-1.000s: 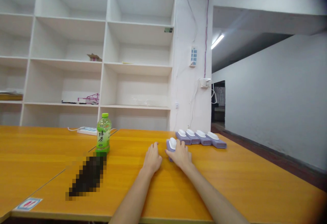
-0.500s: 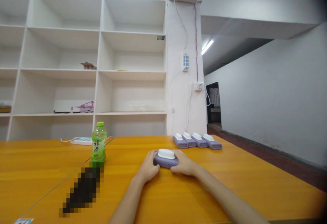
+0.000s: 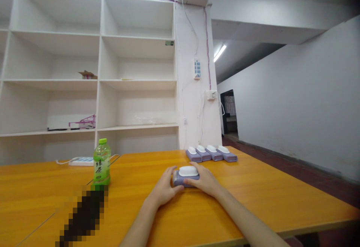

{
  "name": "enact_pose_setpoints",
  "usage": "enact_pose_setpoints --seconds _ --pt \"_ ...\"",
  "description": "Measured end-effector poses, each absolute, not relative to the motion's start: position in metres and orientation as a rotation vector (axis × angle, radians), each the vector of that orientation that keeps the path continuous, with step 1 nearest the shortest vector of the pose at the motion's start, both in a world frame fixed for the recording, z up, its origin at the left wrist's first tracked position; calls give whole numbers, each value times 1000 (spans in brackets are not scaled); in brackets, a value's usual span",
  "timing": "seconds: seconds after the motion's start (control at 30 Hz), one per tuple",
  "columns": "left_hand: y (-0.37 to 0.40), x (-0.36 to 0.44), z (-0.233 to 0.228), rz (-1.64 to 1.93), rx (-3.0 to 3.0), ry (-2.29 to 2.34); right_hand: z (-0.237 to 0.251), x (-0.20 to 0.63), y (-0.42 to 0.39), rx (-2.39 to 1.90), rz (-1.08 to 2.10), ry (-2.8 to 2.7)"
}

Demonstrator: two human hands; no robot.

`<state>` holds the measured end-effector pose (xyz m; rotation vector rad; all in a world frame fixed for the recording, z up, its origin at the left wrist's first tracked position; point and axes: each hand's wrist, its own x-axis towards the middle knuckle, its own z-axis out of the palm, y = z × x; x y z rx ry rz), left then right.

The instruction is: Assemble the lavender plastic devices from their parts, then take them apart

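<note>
A grey-purple box (image 3: 179, 180) with a white oval piece (image 3: 188, 170) on top lies on the table in front of me. At its left end is my left hand (image 3: 164, 188), fingers curved around the corner and thumb along the lower front edge. My right hand (image 3: 207, 181) grips the right end, its thumb pressed across the front face and its fingers over the far side. Several similar purple boxes (image 3: 216, 156) with white tops stand in a row farther back on the table.
A green-capped tea bottle (image 3: 101, 162) stands on the orange table (image 3: 135, 202) to the left, with a pixelated dark patch before it. Behind it lies a white power strip (image 3: 81, 161) with a cable. White shelves (image 3: 137, 127) and a pillar (image 3: 194, 115) rise beyond the table.
The view has turned slightly right. The box has rotated a little between my hands, and my right thumb has moved from its lower corner onto its front face.
</note>
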<state>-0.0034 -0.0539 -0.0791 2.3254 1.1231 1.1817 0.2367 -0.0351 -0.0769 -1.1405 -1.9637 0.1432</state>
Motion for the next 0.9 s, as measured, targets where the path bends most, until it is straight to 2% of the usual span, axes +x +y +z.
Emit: enact_pose_setpoints --seconds 0.3,0.5,0.63,0.9 --pt "-53 -6 -78 1110 2278 1149 -70 232 -42 -1076 137 -1999" --pt "-53 -3 -80 1096 2261 1203 -66 230 -52 -1109 -44 -1988" --pt "-57 2 -79 1126 2266 1221 -59 218 -68 -971 -164 -2102" --pt "-61 7 -76 1152 2276 1220 -62 202 -66 -998 -223 -2086"
